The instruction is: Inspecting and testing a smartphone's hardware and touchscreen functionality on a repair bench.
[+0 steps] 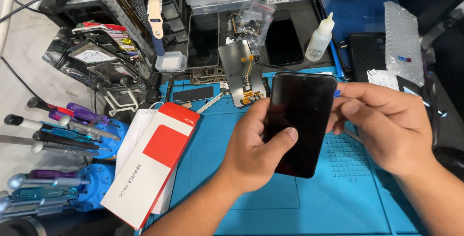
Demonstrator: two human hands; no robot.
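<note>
Head view: the left hand (251, 151) grips one black phone (299, 122) from its left edge, thumb pressed on the dark glass and fingers curled behind. The right hand (382, 125) is at the phone's upper right corner, fingertips pinched on a small blue pick (337, 93) that touches the phone's edge. The phone is held tilted above the blue work mat (299, 202), whose near middle lies open in front of the hands.

Just beyond the phone, one detached screen panel (241, 74) lies face down on the mat's far edge. Left of the hands, one red-and-white box (152, 166) lies slanted over the mat's left edge. Farther left, two blue stands (104, 168) hold many screwdrivers, too bunched to count.

At the far side lie two more dark phones (203, 40), one white squeeze bottle (320, 37) and one strip of bubble wrap (403, 40) at the far right.
</note>
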